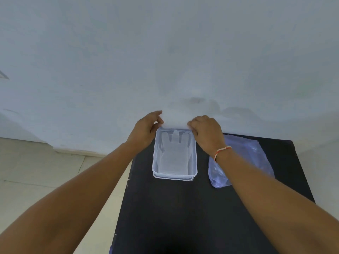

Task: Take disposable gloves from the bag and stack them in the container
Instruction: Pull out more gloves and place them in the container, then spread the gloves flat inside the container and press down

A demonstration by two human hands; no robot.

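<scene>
A clear plastic container [194,173] stands on the black table, its long side running away from me. A transparent disposable glove [173,154] lies flat inside it, fingers pointing to the far end. My left hand [146,131] pinches at the container's far left corner and my right hand [207,132] pinches at its far right corner; both seem to grip the glove's far edge, though the thin film is hard to make out there. The bluish plastic bag [255,154] lies to the right of the container, partly under my right forearm.
The black table [183,208] stands against a white wall [165,61]; its left edge drops to a pale tiled floor [45,171]. A second clear tray or lid sits nested under the container. A red and white thread band circles my right wrist.
</scene>
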